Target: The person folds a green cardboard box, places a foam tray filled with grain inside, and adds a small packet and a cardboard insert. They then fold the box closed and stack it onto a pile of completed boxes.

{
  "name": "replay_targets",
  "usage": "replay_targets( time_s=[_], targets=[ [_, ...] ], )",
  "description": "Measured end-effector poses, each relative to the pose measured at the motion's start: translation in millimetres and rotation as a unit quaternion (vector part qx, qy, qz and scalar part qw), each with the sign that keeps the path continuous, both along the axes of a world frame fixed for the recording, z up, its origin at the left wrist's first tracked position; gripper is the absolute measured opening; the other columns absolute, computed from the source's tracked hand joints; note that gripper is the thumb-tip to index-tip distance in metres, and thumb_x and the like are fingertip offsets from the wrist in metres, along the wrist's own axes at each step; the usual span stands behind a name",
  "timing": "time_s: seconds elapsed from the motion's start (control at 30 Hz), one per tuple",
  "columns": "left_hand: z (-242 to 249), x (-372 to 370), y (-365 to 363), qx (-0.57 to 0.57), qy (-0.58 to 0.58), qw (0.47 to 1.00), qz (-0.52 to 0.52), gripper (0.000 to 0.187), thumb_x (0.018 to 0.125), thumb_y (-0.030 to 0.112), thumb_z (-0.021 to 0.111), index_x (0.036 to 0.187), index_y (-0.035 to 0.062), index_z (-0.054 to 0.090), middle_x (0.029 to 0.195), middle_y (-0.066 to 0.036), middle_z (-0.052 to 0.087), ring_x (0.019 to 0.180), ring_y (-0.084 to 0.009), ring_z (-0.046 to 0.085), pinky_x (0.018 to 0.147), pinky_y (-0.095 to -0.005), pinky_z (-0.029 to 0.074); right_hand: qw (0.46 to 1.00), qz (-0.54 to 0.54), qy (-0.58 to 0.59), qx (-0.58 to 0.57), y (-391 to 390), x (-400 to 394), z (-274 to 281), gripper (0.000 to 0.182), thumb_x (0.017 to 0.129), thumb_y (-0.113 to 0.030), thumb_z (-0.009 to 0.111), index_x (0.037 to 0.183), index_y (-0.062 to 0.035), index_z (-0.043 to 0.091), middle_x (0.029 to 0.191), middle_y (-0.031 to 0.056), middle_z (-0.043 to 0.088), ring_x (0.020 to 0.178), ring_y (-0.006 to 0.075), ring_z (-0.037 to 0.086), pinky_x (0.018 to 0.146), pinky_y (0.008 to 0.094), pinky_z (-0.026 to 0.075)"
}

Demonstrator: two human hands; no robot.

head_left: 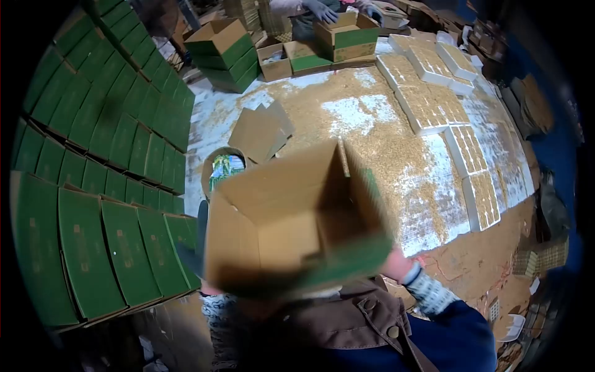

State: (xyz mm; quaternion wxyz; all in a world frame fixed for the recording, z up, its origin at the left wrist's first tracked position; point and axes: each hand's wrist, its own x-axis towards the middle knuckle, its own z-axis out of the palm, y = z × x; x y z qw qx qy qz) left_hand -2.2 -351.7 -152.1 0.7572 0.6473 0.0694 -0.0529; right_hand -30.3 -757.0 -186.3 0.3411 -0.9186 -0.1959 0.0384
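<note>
An open-topped cardboard box, brown inside and green outside, is held up in front of my chest, its inside facing me. My left hand, in what looks like a dark blue-grey glove, presses along the box's left side. At the lower right corner my right hand grips the box, its fingers mostly hidden behind the wall. The lower edge of the box is blurred. Just beyond it lie flat brown cardboard sheets and a round container with colourful printed packets inside.
Green boxes are stacked in a wall on the left. White trays line the right of the table, which is strewn with grain-like bits. Across it, a person's gloved hand is over an open box, near stacked boxes.
</note>
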Motion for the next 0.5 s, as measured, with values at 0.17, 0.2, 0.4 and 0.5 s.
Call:
replay_targets(
  time_s=[0.17,0.2,0.4,0.5],
  targets=[
    [14.8,-0.2,-3.8,0.478,0.045,0.877,-0.007,0.04,0.082,0.021,0.056,0.119,0.004,0.053,0.098,-0.017,0.063,0.089,-0.0255,0.063,0.079,-0.0394,0.048,0.895,-0.174,0.23,0.341,52.7,130.2,-83.3,0.039,0.089,-0.019,0.054,0.123,-0.0006,0.051,0.115,0.0162,0.059,0.101,0.0223,0.059,0.089,0.0333,0.046],
    [11.8,-0.9,1.3,0.448,0.013,0.894,0.023,0.038,0.078,0.016,0.061,0.114,0.0053,0.055,0.083,-0.015,0.065,0.077,-0.0304,0.064,0.074,-0.0409,0.049,0.908,-0.058,0.134,0.393,60.8,173.8,-108.2,0.035,0.089,-0.02,0.055,0.116,0.0021,0.054,0.107,0.013,0.062,0.092,0.0179,0.061,0.082,0.0303,0.05],
    [-17.0,-28.0,3.1,0.598,-0.054,0.789,0.13,0.043,0.074,0.009,0.065,0.114,-0.0002,0.054,0.091,-0.019,0.063,0.086,-0.0315,0.062,0.077,-0.0387,0.048,0.716,-0.196,0.459,0.487,155.1,316.9,-192.4,0.04,0.083,-0.044,0.058,0.087,-0.0053,0.049,0.081,0.0126,0.053,0.072,0.0271,0.053,0.07,0.0416,0.049],
    [-16.6,-19.2,13.5,0.397,0.039,0.91,0.114,0.047,0.074,0.012,0.069,0.116,-0.0021,0.054,0.097,-0.019,0.061,0.092,-0.0288,0.06,0.082,-0.0377,0.047,0.636,-0.406,0.45,0.478,173.0,333.5,-181.6,0.051,0.082,-0.048,0.056,0.097,0.0011,0.056,0.091,0.0167,0.057,0.079,0.0283,0.055,0.072,0.0439,0.046]
  ],
)
